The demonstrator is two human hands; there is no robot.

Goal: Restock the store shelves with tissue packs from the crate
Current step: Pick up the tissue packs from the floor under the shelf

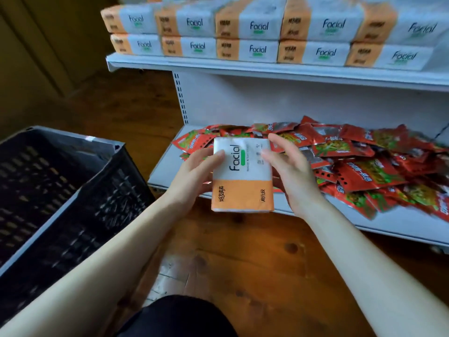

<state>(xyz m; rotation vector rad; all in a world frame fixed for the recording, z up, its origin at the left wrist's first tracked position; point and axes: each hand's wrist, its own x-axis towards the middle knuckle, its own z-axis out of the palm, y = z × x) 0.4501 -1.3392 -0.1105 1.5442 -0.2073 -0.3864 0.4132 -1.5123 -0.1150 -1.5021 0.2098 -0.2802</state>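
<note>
Shelving unit (267, 98): white metal, two levels in view. Upper shelf (243, 65) carries stacked tissue packs (257, 36) two layers high, filling its front edge from the left corner to the right limit of view; no open slot shows along that edge. Lower shelf (162, 171) carries a loose heap of red snack sachets (364, 161), spilling toward its front edge.

Crate (60, 190): dark, slotted, on the wooden floor (243, 263) just left of the lower shelf's left corner. Interior looks bare where visible; far side blurred, cannot confirm.

Held tissue pack (243, 175): in the air above the front-left corner of the lower shelf, upright, orange band downward, "Facial" print facing the camera. Left hand (194, 177) grasps its left side, thumb across the face. Right hand (289, 171) grasps its right side, fingers curled round the edge.

Risks, judged:
- Upper rows appear full. Forcing the pack on top or between stacks could topple a column off the front edge.
- Setting it on the sachet heap gives an uneven seat; the pack may slide forward off the lower shelf.
- Wrapper is probably slick and soft; a one-hand release during the lift could let it slip or crumple.
- Pack sits rotated relative to the shelved ones; without turning, labels mismatch.
</note>
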